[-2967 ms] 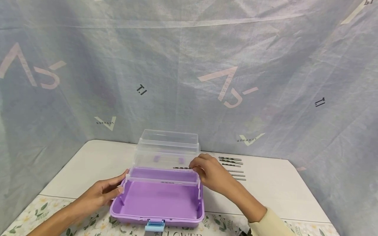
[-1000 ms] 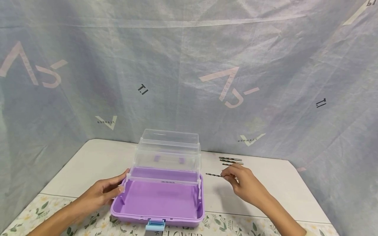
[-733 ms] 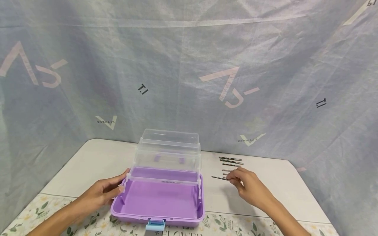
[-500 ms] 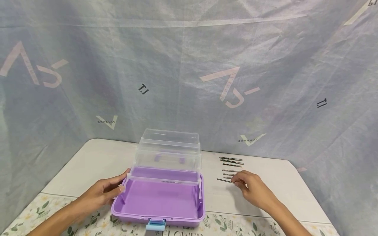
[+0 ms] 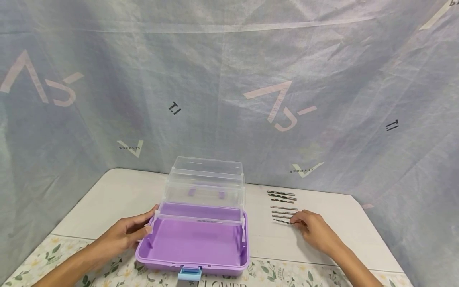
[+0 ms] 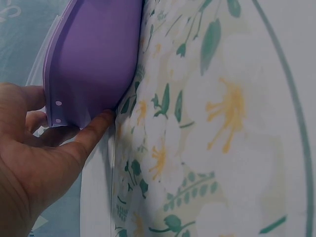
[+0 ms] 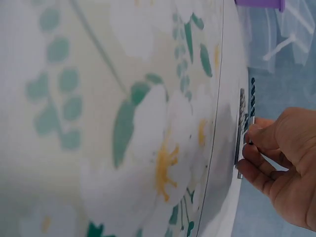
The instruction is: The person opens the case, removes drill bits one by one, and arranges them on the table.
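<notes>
My right hand (image 5: 313, 229) pinches a dark twist drill bit (image 5: 281, 221) by its shank end, at the near end of the row. In the right wrist view thumb and fingertips hold this drill bit (image 7: 253, 96) close over the table. Just behind it lie three grey drill bits (image 5: 283, 212), and farther back three dark drill bits (image 5: 281, 195). My left hand (image 5: 125, 233) grips the left side of a purple toolbox (image 5: 190, 271). The left wrist view shows the fingers round the toolbox's corner (image 6: 94, 59). Through its clear tray, one dark bit (image 5: 205, 221) shows.
The toolbox's clear lid (image 5: 206, 165) stands raised at the back, and a light blue latch (image 5: 190, 273) hangs at the front. Beneath is a white table (image 5: 82, 207) with a flowered cloth (image 5: 283, 275) along its near side. A grey printed curtain (image 5: 215, 79) closes off the back.
My right hand has moved from the toolbox's tray to the right and down with the drill bit, to the near end of the row. The left hand stays on the toolbox.
</notes>
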Available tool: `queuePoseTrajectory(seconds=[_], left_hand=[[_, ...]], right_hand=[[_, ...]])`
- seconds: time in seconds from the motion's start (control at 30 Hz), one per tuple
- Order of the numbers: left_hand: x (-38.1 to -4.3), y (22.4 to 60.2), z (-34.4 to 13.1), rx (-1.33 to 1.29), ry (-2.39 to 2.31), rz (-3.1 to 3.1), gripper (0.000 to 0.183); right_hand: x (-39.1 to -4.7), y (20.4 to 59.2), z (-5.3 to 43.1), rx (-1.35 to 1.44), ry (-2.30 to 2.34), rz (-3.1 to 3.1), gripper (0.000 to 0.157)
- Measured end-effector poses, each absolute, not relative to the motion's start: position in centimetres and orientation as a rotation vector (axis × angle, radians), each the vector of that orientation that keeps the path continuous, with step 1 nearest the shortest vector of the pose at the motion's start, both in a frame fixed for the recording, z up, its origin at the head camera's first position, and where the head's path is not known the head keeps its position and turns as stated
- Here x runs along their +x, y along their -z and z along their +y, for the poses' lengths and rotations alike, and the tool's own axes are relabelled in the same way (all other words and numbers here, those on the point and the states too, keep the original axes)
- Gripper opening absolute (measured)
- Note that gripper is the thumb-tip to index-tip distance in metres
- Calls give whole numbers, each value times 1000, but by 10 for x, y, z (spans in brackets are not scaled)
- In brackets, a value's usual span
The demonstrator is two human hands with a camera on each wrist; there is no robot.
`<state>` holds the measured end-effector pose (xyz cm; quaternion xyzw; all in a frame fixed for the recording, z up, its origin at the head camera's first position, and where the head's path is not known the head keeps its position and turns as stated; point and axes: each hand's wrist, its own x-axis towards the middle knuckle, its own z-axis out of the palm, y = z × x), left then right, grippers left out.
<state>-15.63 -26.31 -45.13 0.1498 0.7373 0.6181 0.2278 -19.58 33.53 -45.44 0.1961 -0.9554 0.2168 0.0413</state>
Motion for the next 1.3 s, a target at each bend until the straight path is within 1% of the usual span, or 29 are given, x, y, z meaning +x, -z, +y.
queuePoseTrajectory(seconds=[0.37,1.3], left_hand=[[-156,451,-263,426,-1706,2027,77],[-156,451,-264,440,-1712,2010,76]], right_hand=[[-204,458,339,610,-685,-2925,21],[-209,460,337,626,-641,-2943,24]])
